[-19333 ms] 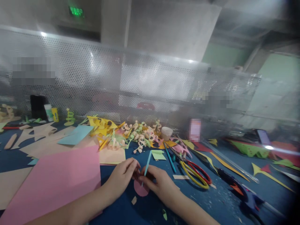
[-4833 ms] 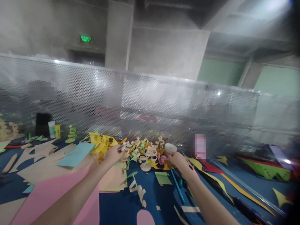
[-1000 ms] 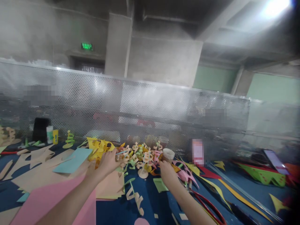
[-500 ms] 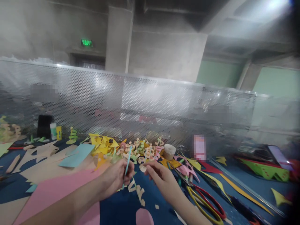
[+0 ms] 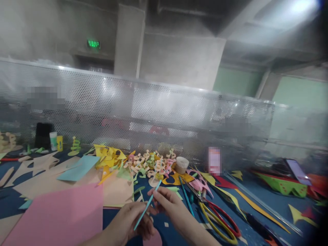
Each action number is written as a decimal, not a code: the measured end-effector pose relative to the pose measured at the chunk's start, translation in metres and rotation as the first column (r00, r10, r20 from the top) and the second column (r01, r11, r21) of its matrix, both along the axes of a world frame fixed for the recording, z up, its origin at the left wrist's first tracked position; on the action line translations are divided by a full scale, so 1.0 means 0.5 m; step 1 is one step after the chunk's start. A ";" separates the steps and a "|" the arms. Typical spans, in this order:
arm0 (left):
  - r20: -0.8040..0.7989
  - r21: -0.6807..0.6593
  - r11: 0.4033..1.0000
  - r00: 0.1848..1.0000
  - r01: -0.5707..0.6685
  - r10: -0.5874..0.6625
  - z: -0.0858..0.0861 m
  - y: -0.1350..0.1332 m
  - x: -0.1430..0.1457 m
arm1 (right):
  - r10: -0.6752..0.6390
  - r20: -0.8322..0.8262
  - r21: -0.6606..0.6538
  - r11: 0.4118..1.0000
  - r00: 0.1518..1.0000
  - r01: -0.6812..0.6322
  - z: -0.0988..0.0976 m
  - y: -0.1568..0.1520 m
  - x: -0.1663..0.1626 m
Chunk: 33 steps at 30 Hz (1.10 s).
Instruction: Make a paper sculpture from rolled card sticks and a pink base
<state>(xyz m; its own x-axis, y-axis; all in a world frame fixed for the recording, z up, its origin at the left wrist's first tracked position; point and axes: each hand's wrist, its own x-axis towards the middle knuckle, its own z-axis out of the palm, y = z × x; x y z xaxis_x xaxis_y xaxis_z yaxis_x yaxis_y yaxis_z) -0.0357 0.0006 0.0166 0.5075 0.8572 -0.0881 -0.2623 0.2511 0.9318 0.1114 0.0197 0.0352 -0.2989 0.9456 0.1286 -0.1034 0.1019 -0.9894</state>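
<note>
A person's two hands meet low in the middle of the view, above a blue table (image 5: pixel 113 214), with a thin pale-blue stick (image 5: pixel 147 205) slanting across the fingers, its upper end leaning to the right. The right hand (image 5: pixel 169 206) has thumb and fingertips closed on the stick near its upper end. The left hand (image 5: pixel 133 218) is loosely curled at the stick's lower part; whether its fingers grip the stick, one cannot tell.

Just below the left hand lies a pink disc (image 5: pixel 155 238), partly covered by its fingers. A large pink sheet (image 5: pixel 64 215) lies to the left, with a blue sheet (image 5: pixel 79 168) beyond it. Ahead of the hands spreads a heap of paper curls (image 5: pixel 153 163), yellow scraps (image 5: pixel 109 158) on its left and a cup (image 5: pixel 181 165) on its right. To the right of the right hand lie a teal pencil (image 5: pixel 187 198) and scissors (image 5: pixel 202 207) with yellow and red handles.
</note>
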 end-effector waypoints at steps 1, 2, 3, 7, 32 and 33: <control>-0.042 0.072 0.997 0.999 -0.021 0.024 -0.007 0.002 0.000 | -0.005 0.002 0.007 1.000 1.000 0.005 0.000 0.000 0.001; -0.087 0.145 0.989 0.995 -0.037 0.050 -0.012 0.002 0.000 | -0.012 -0.002 0.016 1.000 1.000 0.012 0.000 0.000 0.001; -0.130 0.208 0.977 0.989 -0.042 0.071 -0.014 0.001 -0.001 | -0.015 -0.008 0.027 1.000 1.000 0.015 0.001 -0.001 0.001; -0.249 0.342 0.938 0.958 -0.052 0.144 -0.008 -0.010 -0.005 | 0.014 0.029 0.094 0.995 0.999 -0.017 0.005 -0.008 -0.008; -0.241 0.377 0.923 0.953 -0.081 0.182 -0.015 -0.016 -0.008 | 0.185 0.164 0.156 0.965 0.969 -0.210 0.014 -0.013 0.012; -0.229 0.364 0.929 0.960 -0.069 0.161 -0.015 -0.017 -0.007 | 0.196 0.175 0.159 0.962 0.965 -0.224 0.015 -0.013 0.014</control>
<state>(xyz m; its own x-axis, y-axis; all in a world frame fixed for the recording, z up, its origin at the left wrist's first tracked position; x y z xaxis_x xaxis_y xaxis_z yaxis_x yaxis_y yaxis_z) -0.0393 -0.0079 0.0089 0.4045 0.9070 0.1167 -0.0162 -0.1204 0.9926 0.1185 0.0133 0.0429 -0.5178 0.8259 0.2230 0.0132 0.2683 -0.9633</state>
